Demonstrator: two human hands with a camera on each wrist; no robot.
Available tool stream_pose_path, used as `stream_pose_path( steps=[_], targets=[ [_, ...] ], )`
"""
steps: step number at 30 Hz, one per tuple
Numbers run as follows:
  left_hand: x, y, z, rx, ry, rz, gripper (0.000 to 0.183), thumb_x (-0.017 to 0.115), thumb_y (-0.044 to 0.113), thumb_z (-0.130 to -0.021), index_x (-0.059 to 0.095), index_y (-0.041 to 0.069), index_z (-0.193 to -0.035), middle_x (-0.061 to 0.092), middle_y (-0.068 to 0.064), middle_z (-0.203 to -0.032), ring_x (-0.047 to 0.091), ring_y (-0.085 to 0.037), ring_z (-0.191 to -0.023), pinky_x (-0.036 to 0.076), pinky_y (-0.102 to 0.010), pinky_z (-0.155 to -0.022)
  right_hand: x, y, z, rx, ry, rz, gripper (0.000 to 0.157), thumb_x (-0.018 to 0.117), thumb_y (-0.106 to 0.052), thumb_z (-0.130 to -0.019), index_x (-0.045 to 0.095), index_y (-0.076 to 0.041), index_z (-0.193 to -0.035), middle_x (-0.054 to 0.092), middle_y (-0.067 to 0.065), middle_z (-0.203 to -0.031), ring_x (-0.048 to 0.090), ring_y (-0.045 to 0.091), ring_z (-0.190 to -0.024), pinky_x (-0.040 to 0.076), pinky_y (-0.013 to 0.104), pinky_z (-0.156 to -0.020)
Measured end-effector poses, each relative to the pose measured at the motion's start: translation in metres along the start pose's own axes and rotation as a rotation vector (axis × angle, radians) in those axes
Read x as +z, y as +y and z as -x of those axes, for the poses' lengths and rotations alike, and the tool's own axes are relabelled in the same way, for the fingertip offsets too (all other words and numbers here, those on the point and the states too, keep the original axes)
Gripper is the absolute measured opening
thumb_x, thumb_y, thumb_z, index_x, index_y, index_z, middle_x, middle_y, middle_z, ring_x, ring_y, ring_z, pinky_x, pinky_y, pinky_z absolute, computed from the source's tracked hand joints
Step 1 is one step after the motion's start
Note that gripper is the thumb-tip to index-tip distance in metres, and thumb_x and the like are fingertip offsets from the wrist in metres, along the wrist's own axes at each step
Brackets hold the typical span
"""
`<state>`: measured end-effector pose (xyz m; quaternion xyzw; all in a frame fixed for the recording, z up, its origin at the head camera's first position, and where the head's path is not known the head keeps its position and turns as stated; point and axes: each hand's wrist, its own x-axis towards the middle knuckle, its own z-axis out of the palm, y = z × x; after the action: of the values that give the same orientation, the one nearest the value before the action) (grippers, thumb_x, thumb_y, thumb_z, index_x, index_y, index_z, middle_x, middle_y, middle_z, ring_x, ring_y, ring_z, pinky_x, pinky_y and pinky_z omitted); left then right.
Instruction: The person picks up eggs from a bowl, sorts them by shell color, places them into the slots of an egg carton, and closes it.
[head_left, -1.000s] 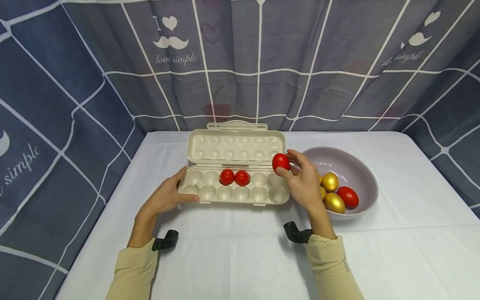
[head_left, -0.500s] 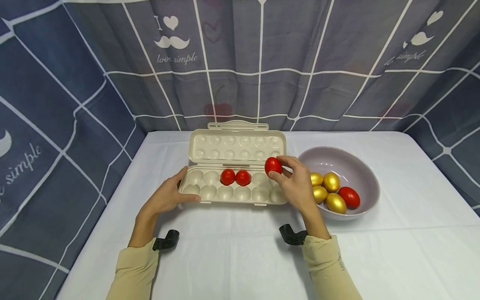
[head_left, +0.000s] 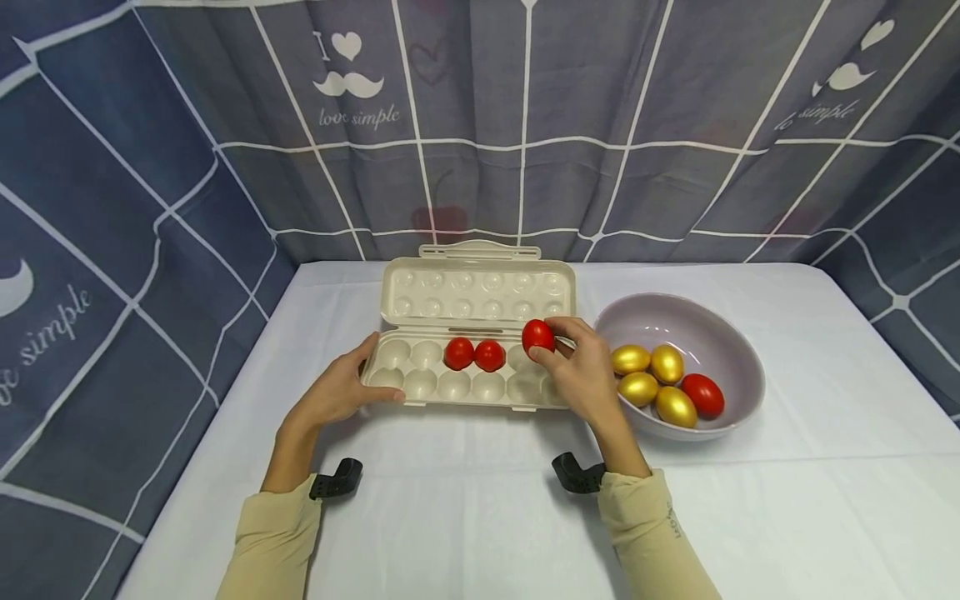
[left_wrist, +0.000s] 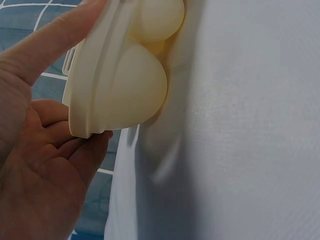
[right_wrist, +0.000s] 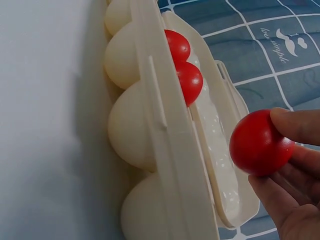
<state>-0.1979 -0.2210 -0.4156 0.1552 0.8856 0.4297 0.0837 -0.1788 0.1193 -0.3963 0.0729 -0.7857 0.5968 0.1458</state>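
Observation:
A cream plastic egg carton [head_left: 471, 392] stands with its lid raised, and two red eggs [head_left: 459, 353] sit side by side in its back row. My left hand [head_left: 341, 387] grips the carton's left end; in the left wrist view the thumb lies along the front rim and the fingers curl around the end. Between thumb and fingers, my right hand [head_left: 581, 367] pinches another red egg [right_wrist: 261, 143] above the back row, right of the seated pair and apart from them. That hand hides the carton's right end in the head view.
To the right stands a mauve bowl [head_left: 738, 342] with several gold eggs [head_left: 676, 407] and one red egg [head_left: 702, 395] in it. A white cloth [head_left: 450, 517] covers the table. Dark grid-patterned curtains [head_left: 480, 117] hang behind and at both sides.
My right hand has moved left and slightly down with the red egg, from the carton's right end to beside the seated pair. The left hand keeps its hold on the carton.

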Motion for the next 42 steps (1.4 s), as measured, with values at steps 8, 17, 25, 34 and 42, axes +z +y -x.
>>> stream_pose_path(
  steps=[8, 17, 25, 34, 42],
  targets=[
    [0.001, 0.001, -0.001, 0.003, 0.003, -0.010, 0.112, 0.088, 0.030, -0.075, 0.017, -0.008, -0.153, 0.026, -0.024, -0.156, 0.026, -0.034, -0.142, 0.022, -0.052, -0.113, 0.000, 0.004, 0.000, 0.012, -0.002, 0.023, 0.038, 0.076, 0.010, -0.078, 0.064, 0.013, -0.113, 0.061, 0.022, -0.114, 0.064, 0.037, -0.104, 0.052, 0.040, -0.090],
    [0.001, -0.001, -0.001, 0.002, 0.005, -0.004, 0.111, 0.088, 0.029, -0.075, 0.018, -0.006, -0.154, 0.030, -0.023, -0.155, 0.031, -0.033, -0.140, 0.024, -0.053, -0.112, 0.012, 0.008, 0.002, -0.014, -0.003, 0.064, 0.035, 0.076, 0.012, -0.077, 0.064, 0.011, -0.109, 0.062, 0.020, -0.110, 0.064, 0.033, -0.102, 0.052, 0.035, -0.090],
    [0.002, -0.003, -0.003, 0.012, 0.008, 0.006, 0.109, 0.088, 0.027, -0.076, 0.019, -0.005, -0.154, 0.030, -0.022, -0.155, 0.030, -0.032, -0.140, 0.023, -0.052, -0.113, 0.018, 0.015, 0.004, -0.020, 0.014, 0.121, 0.037, 0.077, 0.014, -0.075, 0.064, 0.011, -0.109, 0.062, 0.020, -0.110, 0.062, 0.033, -0.105, 0.052, 0.036, -0.090],
    [0.002, -0.002, -0.001, 0.017, 0.012, -0.003, 0.107, 0.087, 0.026, -0.076, 0.020, -0.005, -0.154, 0.035, -0.023, -0.153, 0.036, -0.032, -0.135, 0.026, -0.052, -0.111, 0.023, 0.018, 0.005, -0.021, 0.033, 0.112, 0.037, 0.076, 0.016, -0.074, 0.063, 0.010, -0.108, 0.061, 0.020, -0.109, 0.062, 0.033, -0.105, 0.052, 0.036, -0.090],
    [0.001, -0.002, 0.000, 0.012, 0.009, 0.005, 0.109, 0.087, 0.025, -0.076, 0.018, -0.006, -0.154, 0.031, -0.023, -0.154, 0.033, -0.032, -0.137, 0.025, -0.052, -0.111, 0.030, 0.019, 0.006, -0.014, 0.070, 0.116, 0.038, 0.078, 0.015, -0.073, 0.065, 0.007, -0.107, 0.061, 0.018, -0.109, 0.063, 0.032, -0.105, 0.052, 0.037, -0.091]
  ],
)
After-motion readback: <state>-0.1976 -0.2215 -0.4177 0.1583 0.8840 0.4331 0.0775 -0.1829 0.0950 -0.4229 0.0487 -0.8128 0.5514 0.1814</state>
